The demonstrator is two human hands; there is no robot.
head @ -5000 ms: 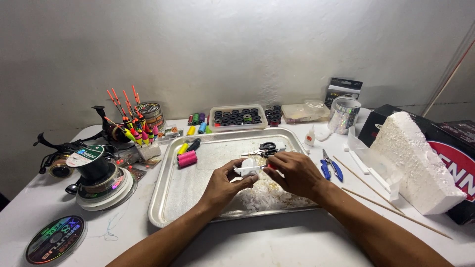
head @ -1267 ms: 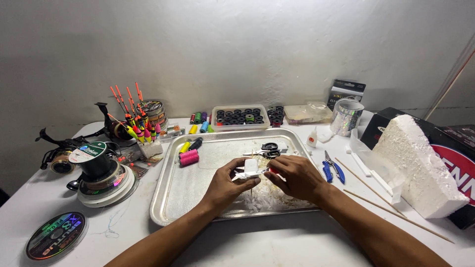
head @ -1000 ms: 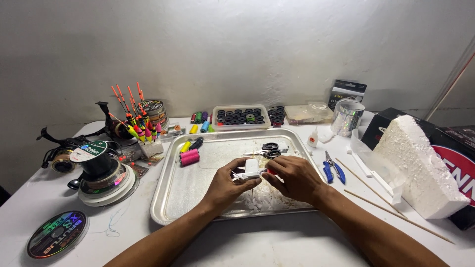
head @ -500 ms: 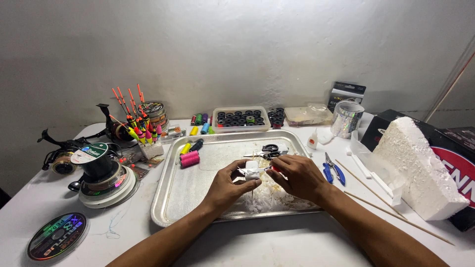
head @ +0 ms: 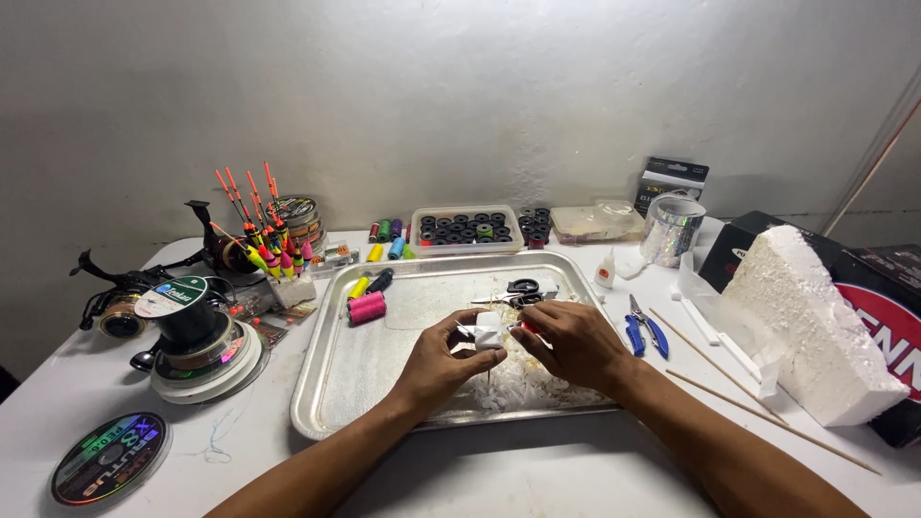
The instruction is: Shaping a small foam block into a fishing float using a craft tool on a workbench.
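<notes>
A small white block (head: 487, 331) is held between the left hand (head: 443, 357) and right hand (head: 568, 342) over a metal tray (head: 357, 369). White shavings (head: 523, 384) are strewn beneath; scissors (head: 518, 291) lie behind.

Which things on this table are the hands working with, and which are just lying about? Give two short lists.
In use: left hand and right hand holding a small white foam piece; white shavings; metal tray.

Lying about: scissors, pink thread spool, blue pliers, foam block, fishing floats, wooden sticks.
</notes>
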